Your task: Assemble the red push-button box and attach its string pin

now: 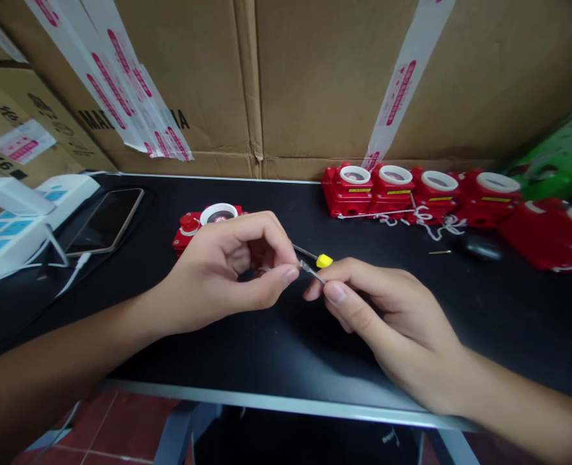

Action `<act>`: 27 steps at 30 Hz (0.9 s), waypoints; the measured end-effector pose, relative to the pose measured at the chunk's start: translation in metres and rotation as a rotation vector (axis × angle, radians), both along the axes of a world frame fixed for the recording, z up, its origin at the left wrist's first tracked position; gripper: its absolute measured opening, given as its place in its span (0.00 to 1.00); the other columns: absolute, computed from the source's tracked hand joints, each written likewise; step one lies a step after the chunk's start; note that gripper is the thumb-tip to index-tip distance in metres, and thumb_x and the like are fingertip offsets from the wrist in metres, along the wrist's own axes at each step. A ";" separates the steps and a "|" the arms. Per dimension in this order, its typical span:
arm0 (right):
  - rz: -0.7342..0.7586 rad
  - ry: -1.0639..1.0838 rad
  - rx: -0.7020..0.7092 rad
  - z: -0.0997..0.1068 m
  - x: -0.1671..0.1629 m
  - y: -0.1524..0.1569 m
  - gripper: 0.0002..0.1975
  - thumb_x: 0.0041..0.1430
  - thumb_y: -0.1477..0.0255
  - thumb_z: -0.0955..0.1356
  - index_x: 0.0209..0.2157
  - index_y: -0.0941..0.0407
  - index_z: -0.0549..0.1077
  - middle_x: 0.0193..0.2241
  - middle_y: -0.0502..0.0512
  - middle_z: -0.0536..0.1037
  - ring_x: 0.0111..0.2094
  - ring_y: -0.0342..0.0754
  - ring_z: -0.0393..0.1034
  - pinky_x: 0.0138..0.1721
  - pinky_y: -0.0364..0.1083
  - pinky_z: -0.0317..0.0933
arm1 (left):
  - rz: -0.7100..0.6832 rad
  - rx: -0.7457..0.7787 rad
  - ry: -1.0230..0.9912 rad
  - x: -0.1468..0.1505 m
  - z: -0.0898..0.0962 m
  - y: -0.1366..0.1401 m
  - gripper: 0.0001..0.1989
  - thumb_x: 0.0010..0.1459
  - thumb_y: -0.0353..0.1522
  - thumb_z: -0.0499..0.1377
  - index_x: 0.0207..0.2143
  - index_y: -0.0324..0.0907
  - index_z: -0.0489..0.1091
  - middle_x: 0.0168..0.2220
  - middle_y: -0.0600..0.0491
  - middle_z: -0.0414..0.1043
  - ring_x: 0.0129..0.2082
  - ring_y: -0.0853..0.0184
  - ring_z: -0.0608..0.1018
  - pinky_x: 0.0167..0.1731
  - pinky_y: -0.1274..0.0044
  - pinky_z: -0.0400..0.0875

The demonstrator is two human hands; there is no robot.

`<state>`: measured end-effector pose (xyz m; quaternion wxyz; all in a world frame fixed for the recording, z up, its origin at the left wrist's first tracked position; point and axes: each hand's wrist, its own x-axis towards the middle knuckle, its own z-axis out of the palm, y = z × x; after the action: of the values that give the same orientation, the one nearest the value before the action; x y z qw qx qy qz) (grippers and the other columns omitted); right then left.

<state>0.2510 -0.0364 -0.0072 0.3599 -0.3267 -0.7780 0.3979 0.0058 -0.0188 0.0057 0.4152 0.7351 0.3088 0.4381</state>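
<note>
Over the black table, my left hand [237, 265] is closed, thumb and forefinger pinching a small clear piece [305, 265] that looks like plastic. My right hand [387, 310] pinches a thin metal rod [317, 278], whose far end meets the clear piece between my hands. Just behind the fingertips lies a tool with a thin metal shaft and a yellow handle [323, 261], probably a screwdriver. A red device [188, 226] with a white ring sits behind my left hand, which hides part of it.
Several similar red devices [396, 197] with white rings and white cord line the right rear of the black table [276, 349]. A small pin [439, 252] and a dark rounded object [481, 248] lie before them. At left are a phone [106, 221] and white power strip [68, 194]; cardboard [315, 84] stands behind.
</note>
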 end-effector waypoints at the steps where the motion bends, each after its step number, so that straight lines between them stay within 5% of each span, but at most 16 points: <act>1: -0.001 -0.013 0.011 0.000 0.000 0.000 0.11 0.79 0.70 0.67 0.42 0.55 0.81 0.25 0.45 0.74 0.25 0.39 0.67 0.33 0.41 0.63 | 0.004 -0.003 0.002 0.000 0.000 0.000 0.05 0.65 0.28 0.69 0.35 0.41 0.77 0.33 0.53 0.76 0.30 0.72 0.75 0.30 0.81 0.73; 9: 0.000 -0.055 0.140 -0.002 0.000 0.003 0.09 0.77 0.73 0.67 0.43 0.56 0.80 0.33 0.51 0.84 0.31 0.42 0.76 0.35 0.41 0.67 | 0.038 0.022 0.007 0.002 0.002 0.000 0.05 0.61 0.25 0.71 0.34 0.40 0.78 0.33 0.53 0.78 0.30 0.73 0.78 0.30 0.82 0.74; 18: -0.066 -0.135 0.530 -0.003 0.001 0.004 0.07 0.74 0.80 0.67 0.44 0.61 0.79 0.29 0.51 0.80 0.27 0.43 0.70 0.33 0.45 0.63 | 0.106 -0.001 0.065 0.000 0.004 -0.003 0.06 0.59 0.24 0.73 0.33 0.42 0.82 0.32 0.55 0.80 0.30 0.73 0.78 0.29 0.81 0.73; 27: -0.052 -0.200 0.586 -0.002 0.001 0.009 0.10 0.76 0.79 0.66 0.43 0.63 0.80 0.27 0.52 0.77 0.26 0.42 0.66 0.31 0.46 0.59 | 0.145 -0.108 -0.009 -0.001 0.005 0.000 0.08 0.52 0.28 0.79 0.32 0.45 0.85 0.31 0.55 0.83 0.29 0.72 0.80 0.28 0.82 0.75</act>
<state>0.2523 -0.0272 -0.0090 0.3703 -0.2663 -0.8827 0.1132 0.0051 -0.0192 0.0110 0.4225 0.6854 0.3827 0.4530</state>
